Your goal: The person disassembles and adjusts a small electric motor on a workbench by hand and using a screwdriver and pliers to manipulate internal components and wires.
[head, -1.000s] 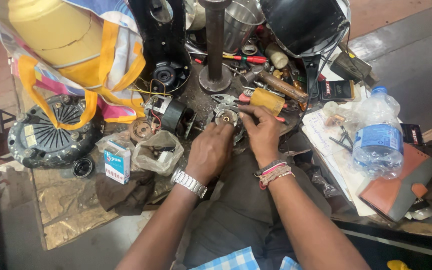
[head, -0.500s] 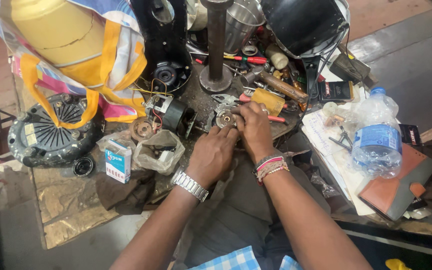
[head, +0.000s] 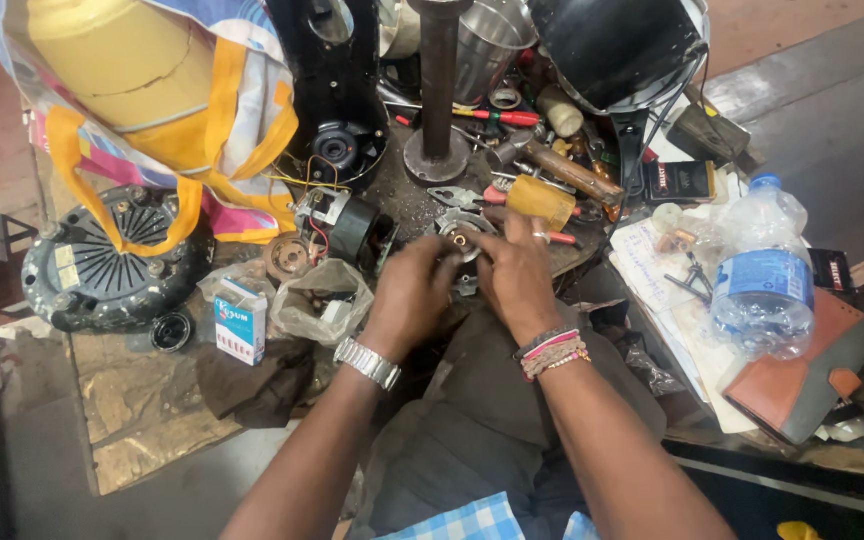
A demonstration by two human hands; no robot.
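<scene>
Both hands pinch one small round metal part (head: 464,240) between them: left hand (head: 412,290) closed on its left edge, right hand (head: 514,275) closed on its right, fingers curled over. Left of the grip sit a plastic bag (head: 317,300) and a small carton (head: 239,320); right of it, a water bottle (head: 762,275). Judging by the pinch, fitting or turning is underway; steady counter-hold needed. Forearms converge, wrists bent down.

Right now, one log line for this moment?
left hand on round metal part | right hand on same part | water bottle right
</scene>
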